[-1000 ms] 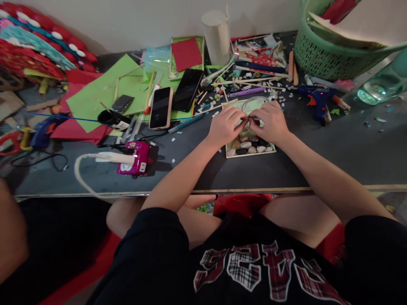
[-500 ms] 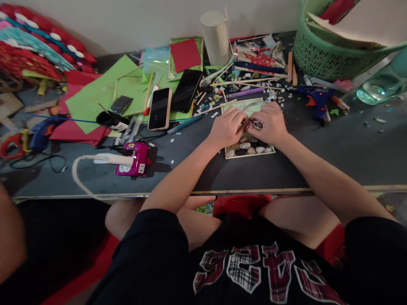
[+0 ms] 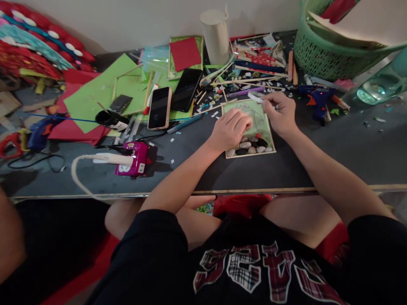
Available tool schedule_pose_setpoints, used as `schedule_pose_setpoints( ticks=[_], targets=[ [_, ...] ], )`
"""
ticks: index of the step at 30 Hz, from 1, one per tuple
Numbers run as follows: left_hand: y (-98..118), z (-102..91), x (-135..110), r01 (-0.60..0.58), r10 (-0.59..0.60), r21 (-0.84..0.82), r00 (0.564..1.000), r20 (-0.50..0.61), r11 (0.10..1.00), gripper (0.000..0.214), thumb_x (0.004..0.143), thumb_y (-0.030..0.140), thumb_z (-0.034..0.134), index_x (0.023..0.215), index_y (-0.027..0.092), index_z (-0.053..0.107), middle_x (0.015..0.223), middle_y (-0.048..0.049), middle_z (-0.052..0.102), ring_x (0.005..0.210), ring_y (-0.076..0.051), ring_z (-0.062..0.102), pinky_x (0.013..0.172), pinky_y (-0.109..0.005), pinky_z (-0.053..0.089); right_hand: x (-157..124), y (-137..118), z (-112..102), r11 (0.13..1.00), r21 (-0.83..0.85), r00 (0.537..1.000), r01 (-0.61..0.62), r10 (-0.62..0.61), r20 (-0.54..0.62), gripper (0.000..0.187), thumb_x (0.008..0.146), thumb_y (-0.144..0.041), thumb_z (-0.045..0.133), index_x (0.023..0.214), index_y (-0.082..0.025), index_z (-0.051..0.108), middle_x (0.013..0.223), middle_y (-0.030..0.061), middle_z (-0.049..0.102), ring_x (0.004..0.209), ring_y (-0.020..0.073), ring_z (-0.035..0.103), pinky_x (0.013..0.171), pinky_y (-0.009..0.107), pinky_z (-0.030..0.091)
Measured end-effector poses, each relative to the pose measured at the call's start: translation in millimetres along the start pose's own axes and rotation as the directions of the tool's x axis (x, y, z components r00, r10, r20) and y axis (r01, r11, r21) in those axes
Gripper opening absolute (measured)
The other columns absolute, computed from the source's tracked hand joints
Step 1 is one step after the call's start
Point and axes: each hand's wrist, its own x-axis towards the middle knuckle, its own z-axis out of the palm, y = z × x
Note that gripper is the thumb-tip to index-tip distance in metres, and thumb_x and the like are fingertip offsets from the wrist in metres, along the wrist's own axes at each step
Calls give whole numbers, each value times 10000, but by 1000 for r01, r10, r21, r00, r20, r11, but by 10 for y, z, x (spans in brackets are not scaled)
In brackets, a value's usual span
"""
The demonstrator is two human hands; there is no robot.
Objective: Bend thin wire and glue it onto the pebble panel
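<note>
A small framed green picture lies on the dark table, with a row of pebbles along its near edge. My left hand rests curled on the picture's left side, just above the pebbles; whether it holds anything is hidden. My right hand sits at the picture's upper right corner and pinches a small white strip that sticks out to the left.
Two phones, green paper, a white tube, sticks and pens, a blue glue gun, a green basket, a pink power strip. Another person's limb at the left.
My hands, joined over the picture's middle, have parted. The right hand moved up and right with a white strip; the left stayed near the pebbles.
</note>
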Motion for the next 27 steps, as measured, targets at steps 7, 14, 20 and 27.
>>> schedule_pose_setpoints(
  ticks=[7,14,20,27],
  targets=[
    [-233,80,-2,370,-350,-331,929,121,868,575,1050,714,238,1024,242,565,966,-70,654,845,-183,634,734,-331,524,8,73,-44,941,-292,982,173,-142,125,347,1024,-517,540,1079,-280,786,1347,126,692,1310,410,539,1069,646,386],
    [-317,110,-33,448,-345,-514,893,287,731,574,1016,758,326,1069,248,585,831,-15,593,636,-137,516,619,-287,456,-19,-42,31,971,-153,973,182,-155,169,318,992,-545,615,1077,-304,804,1330,91,702,1297,361,587,1128,606,396],
    [-301,99,-10,391,-302,-489,919,253,779,615,1034,734,290,1076,211,611,1022,-87,709,907,-191,665,779,-307,542,-34,-79,47,978,-111,974,180,-161,157,364,985,-595,613,953,-281,794,1261,81,720,1250,335,610,1128,586,398],
    [-310,101,-7,422,-322,-514,906,276,747,629,1017,756,325,1097,214,635,1040,-90,725,906,-196,688,790,-318,557,-72,-151,47,976,-136,973,171,-146,176,331,1006,-545,560,958,-264,727,1269,118,704,1253,354,584,1121,601,401]
  ],
)
